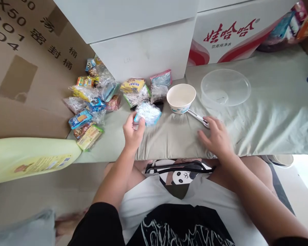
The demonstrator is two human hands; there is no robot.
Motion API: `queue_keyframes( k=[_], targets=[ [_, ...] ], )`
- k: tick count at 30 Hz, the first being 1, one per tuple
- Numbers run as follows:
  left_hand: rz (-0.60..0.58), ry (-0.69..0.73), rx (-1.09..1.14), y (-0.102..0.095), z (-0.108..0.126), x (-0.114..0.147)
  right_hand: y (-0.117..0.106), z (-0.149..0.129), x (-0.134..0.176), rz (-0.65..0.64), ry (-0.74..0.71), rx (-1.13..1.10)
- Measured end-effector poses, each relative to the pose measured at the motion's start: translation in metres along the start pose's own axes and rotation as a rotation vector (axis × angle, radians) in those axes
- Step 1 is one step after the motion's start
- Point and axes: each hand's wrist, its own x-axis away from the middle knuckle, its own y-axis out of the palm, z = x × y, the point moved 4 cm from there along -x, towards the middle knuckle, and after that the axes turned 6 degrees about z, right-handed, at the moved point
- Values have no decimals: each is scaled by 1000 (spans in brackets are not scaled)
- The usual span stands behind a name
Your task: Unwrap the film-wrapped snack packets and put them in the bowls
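Observation:
My left hand [133,131] pinches a crinkled clear packet with blue edges [148,114] between thumb and fingers, just above the cloth. My right hand [216,138] is spread, thumb and fingers apart, at the near end of a slim white tool [198,118] that looks like a utility knife. Whether the fingertips touch it I cannot tell. The tool's far end rests by a white paper bowl [181,97] with a blue pattern near its base. Behind the held packet lie a yellow snack packet [132,85] and a pink-edged packet [161,78].
A clear round plastic tub [225,87] stands right of the bowl on the grey-green cloth [277,119]. Several snack packets [88,106] are heaped at left against a cardboard box [38,68]. White boxes [148,51] line the back. A pale green bottle [33,159] juts in from the left.

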Motion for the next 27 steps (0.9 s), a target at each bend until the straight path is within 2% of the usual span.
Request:
queue_keyframes(
  k=[3, 5, 7, 11, 14, 16, 18, 22, 27],
  targets=[
    [-243, -196, 159, 24, 6, 24, 18, 2, -1, -89, 80, 60],
    [-407, -216, 124, 40, 6, 38, 22, 9, -6, -95, 125, 84],
    [-487, -201, 63, 50, 2, 45, 21, 14, -8, -115, 139, 77],
    [-444, -204, 72, 53, -10, 48, -5, 11, 7, -136, 208, 11],
    [-398, -199, 113, 51, -12, 47, -27, -3, 29, -165, 430, -163],
    [-409, -188, 93, 51, -10, 47, -34, -18, 41, -201, 541, -289],
    [-428, -175, 47, 52, -7, 47, -35, -35, 46, -203, 530, -348],
    [-471, -153, 39, 52, -2, 44, -26, -59, 38, -135, 368, -335],
    [-546, -165, 108, 52, -4, 41, -15, -63, 27, -47, 335, -263]
  ],
)
